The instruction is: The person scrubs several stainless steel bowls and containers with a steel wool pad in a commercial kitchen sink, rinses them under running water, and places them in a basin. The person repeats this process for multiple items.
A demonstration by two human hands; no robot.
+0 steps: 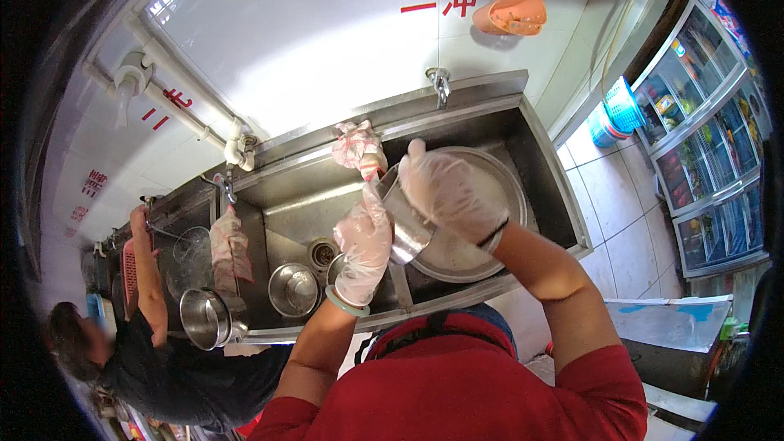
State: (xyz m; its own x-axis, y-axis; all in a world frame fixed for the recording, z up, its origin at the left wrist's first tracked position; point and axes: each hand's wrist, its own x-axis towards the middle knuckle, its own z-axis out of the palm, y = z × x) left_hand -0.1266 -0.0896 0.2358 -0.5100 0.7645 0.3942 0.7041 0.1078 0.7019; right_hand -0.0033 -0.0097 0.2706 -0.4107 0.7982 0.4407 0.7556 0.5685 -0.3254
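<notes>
My left hand, in a clear plastic glove and with a pale green bangle at the wrist, grips the side of a stainless-steel pot. The pot is tilted above the left rim of a large round metal basin of cloudy water. My right hand, also gloved and slightly blurred, lies across the pot's upper edge; whether it holds anything is hidden. A steel bowl rests in the middle sink compartment, left of my left hand. Another steel vessel is partly covered by that hand.
Two patterned cloths hang over the sink, one at the back and another on the left divider. Steel bowls stand at the front left. A co-worker's hand is at a far-left tap. Another tap juts out behind the basin.
</notes>
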